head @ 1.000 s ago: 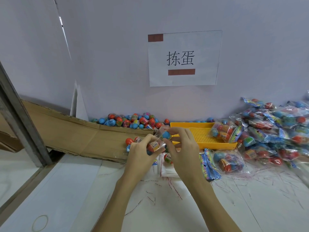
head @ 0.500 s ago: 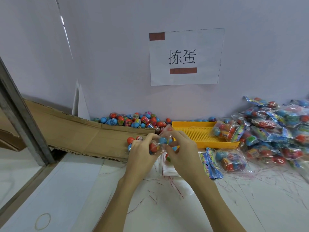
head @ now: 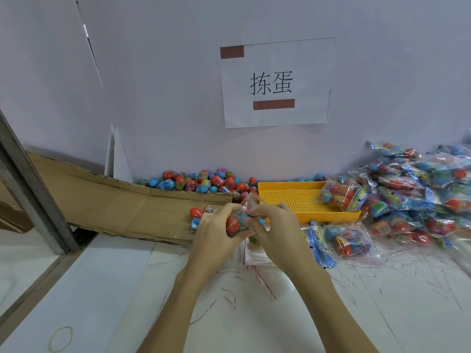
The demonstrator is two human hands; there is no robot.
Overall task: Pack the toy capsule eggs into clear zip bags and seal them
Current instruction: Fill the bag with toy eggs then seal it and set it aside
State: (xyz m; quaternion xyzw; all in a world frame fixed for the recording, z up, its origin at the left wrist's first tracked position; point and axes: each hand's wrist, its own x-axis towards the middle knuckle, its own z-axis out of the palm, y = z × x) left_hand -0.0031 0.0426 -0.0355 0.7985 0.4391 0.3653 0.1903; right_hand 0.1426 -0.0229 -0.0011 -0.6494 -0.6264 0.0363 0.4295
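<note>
Both hands meet at scene centre, above the white table (head: pixel 331 314). The left hand (head: pixel 216 233) grips a clear zip bag (head: pixel 246 206) containing capsule eggs (head: pixel 232 224) — one red, one blue visible. The right hand (head: pixel 276 229) pinches the bag's upper edge. Loose eggs (head: pixel 204 182) lie far along the wall; the yellow tray (head: pixel 293 200) sits right of them — filled bags (head: pixel 420 194) are piled far right.

Packing workstation: heaped filled bags (head: pixel 418 192) beneath a wall sign (head: pixel 276 84).
</note>
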